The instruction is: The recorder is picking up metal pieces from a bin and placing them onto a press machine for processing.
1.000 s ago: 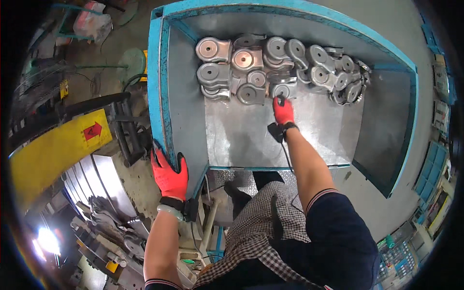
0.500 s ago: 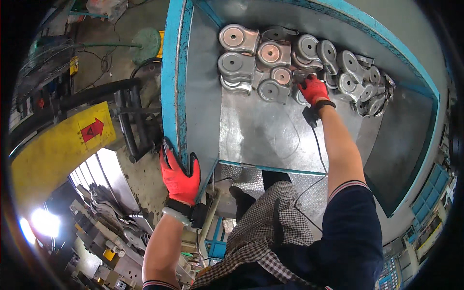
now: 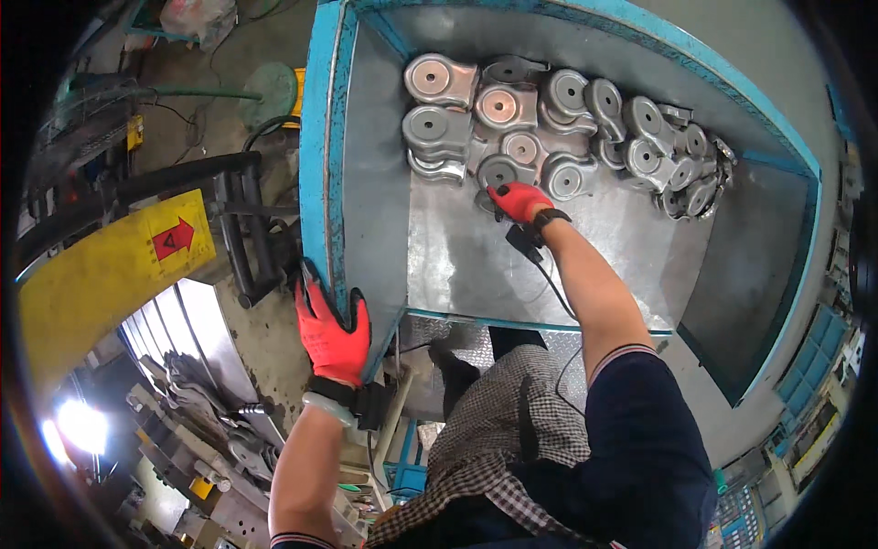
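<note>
My left hand [image 3: 332,329], in a red and black glove, rests over the blue rim [image 3: 320,137] of a metal bin, its fingers stretched out and the thumb apart on the inner side. Inside the bin, my right hand [image 3: 521,201], gloved alike, has its fingers curled at the near edge of a grey stamped metal part [image 3: 503,171] with a round, holed end. The glove partly covers what its fingertips grip. Just right of that hand lies another round-ended metal part [image 3: 567,178]. Behind it sits a copper-toned part [image 3: 500,106].
Several more such metal parts [image 3: 647,160] lie heaped along the bin's far side and right. A yellow curved guard [image 3: 119,265] with a red arrow and black bars [image 3: 247,238] stand left of the bin. A cable [image 3: 556,293] hangs from my right wrist.
My right hand has moved left and a little nearer to me, from the middle of the parts to the near-left ones. The part it covered now shows fully. My left hand stays on the rim.
</note>
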The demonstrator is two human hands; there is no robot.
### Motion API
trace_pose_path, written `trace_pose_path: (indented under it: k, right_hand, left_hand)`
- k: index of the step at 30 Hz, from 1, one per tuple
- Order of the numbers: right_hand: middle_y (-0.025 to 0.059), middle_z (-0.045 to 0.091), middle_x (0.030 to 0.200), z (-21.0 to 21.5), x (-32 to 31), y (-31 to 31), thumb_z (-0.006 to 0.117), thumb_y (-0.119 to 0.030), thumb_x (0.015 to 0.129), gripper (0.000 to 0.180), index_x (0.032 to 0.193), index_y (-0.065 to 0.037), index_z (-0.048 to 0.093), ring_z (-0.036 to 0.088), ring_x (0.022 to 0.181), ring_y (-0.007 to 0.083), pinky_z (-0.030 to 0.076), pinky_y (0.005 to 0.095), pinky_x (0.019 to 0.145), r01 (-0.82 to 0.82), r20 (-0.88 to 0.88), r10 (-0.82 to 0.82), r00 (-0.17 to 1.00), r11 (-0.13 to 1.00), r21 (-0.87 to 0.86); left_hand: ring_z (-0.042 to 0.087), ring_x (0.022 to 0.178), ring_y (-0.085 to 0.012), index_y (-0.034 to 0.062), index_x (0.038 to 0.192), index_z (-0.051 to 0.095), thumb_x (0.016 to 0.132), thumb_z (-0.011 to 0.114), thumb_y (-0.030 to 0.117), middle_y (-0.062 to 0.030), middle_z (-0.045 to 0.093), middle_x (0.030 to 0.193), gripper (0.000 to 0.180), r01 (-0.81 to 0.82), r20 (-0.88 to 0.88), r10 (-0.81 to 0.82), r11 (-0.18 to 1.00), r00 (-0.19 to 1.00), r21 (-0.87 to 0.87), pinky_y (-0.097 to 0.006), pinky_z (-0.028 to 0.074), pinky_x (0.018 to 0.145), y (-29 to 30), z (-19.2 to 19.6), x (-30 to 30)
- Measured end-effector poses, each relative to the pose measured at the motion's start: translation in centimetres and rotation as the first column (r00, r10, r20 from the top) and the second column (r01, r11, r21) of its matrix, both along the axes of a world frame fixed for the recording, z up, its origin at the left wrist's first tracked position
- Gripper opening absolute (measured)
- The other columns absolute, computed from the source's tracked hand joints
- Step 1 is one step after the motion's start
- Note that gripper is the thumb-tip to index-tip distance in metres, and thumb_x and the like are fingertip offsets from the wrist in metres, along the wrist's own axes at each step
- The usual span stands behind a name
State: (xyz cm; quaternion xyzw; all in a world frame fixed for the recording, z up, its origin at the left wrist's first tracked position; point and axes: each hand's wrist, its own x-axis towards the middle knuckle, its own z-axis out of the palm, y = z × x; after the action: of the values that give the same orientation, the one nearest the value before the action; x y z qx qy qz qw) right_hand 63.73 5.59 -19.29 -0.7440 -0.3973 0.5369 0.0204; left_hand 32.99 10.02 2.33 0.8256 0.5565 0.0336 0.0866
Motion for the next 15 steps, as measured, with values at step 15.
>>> trace_pose_path:
  k: [15]
  right_hand:
    - [0.0202, 0.048, 0.12, -2.7, -2.5, -2.9, 0.057, -0.032, 0.081, 0.046, 0.117, -0.004, 0.05, 0.048, 0.107, 0.0361, 0.04, 0.041, 0.09, 0.318, 0.216, -0.512, 0.832, 0.757, 0.571]
  left_hand:
    - [0.041, 0.111, -0.0459, -0.0022, 0.127, 0.031, 0.074, 0.065, 0.02, -0.0301, 0.036, 0.124, 0.067, 0.004, 0.027, -0.003, 1.0, 1.0, -0.009, -0.047, 0.037, 0.092, -0.1, -0.1, -0.3]
